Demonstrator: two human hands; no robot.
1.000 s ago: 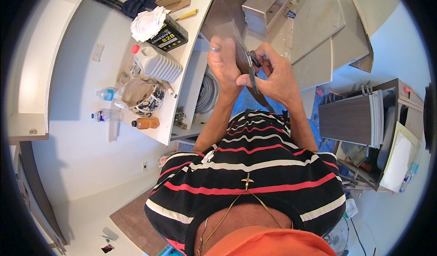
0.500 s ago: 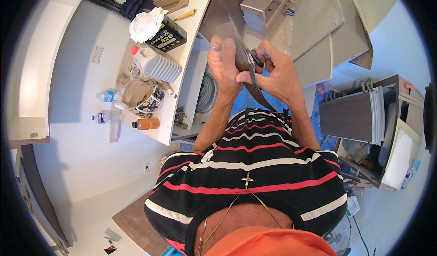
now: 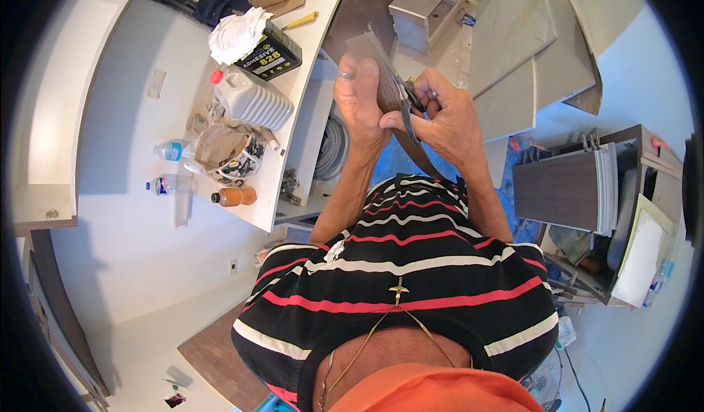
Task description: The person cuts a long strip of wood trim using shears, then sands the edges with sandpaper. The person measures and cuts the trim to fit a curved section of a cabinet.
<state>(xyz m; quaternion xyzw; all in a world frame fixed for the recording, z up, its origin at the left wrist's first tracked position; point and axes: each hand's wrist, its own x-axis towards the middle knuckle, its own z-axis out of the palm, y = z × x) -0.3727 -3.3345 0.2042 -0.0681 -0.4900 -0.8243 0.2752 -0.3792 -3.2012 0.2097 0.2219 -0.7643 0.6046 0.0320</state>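
Both hands are raised in front of my striped shirt. My left hand (image 3: pixel 358 104) has its thumb and fingers closed on a long, thin brown strip (image 3: pixel 418 152), like edge banding; the strip's lower part curves down towards my waist. My right hand (image 3: pixel 449 119) is wrapped round dark-handled scissors (image 3: pixel 408 97). Their blades point up and away, lying along the strip near the left fingers. The right thumb touches the strip beside the left hand. How far the blades are apart is hard to make out.
On the left, a white shelf (image 3: pixel 268 185) carries an adhesive can (image 3: pixel 271 54), a white jug (image 3: pixel 253 100), a plastic bag (image 3: pixel 229 152) and several bottles. Ahead lie a drawer box (image 3: pixel 427 9) and large boards (image 3: pixel 506 38). A cabinet with panels (image 3: pixel 561 192) stands right.
The hands stay almost in place. The right hand shifts slightly, with the scissors still lying along the strip. My view tilts a little.
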